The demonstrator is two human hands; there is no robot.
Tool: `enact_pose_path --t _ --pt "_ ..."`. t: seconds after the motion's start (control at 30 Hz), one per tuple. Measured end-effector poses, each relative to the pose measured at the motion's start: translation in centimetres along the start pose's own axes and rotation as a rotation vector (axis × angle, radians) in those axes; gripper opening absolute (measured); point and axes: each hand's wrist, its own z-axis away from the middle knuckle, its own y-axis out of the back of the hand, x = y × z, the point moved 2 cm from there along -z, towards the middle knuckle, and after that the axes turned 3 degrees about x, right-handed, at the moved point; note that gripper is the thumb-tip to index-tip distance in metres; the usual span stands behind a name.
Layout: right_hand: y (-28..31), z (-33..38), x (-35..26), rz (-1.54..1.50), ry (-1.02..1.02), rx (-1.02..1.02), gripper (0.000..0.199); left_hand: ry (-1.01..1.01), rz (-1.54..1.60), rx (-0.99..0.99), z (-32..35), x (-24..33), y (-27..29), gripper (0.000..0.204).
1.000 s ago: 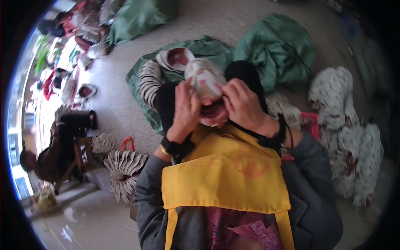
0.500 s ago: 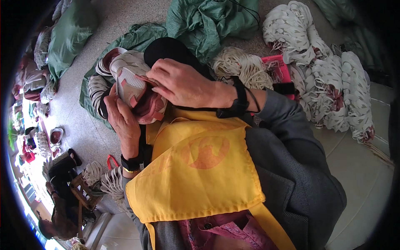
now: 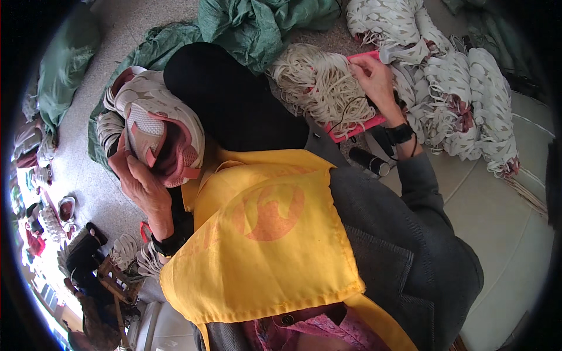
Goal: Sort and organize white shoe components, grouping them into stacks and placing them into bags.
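Note:
My left hand grips a white and pink sports shoe from below, holding it up over my lap beside my black-trousered knee. My right hand is stretched out to the right, resting on a heap of cream laces that lies on a pink tray. Its fingers touch the laces at the tray's far edge; I cannot tell whether they pinch one. A yellow apron covers my chest.
Green sacks lie ahead on the floor. Bundles of white woven shoe uppers are piled at the right. A black cylinder lies by my right forearm. More shoes and a low wooden stool stand at the left.
My right hand has left the shoe and reached right to the laces on the pink tray. The left hand alone now holds the shoe. My view has swung right.

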Motion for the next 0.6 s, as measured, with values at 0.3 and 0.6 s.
enact_pose_path --t 0.3,0.6 --pt "-10.7 0.4 8.6 -0.277 -0.4 -0.169 0.023 0.031 -0.002 0.007 0.2 -0.5 -0.2 0.037" --pt "-15.1 -2.6 9.3 0.205 -0.272 -0.138 0.034 0.089 0.01 0.042 0.3 -1.3 0.1 0.039"
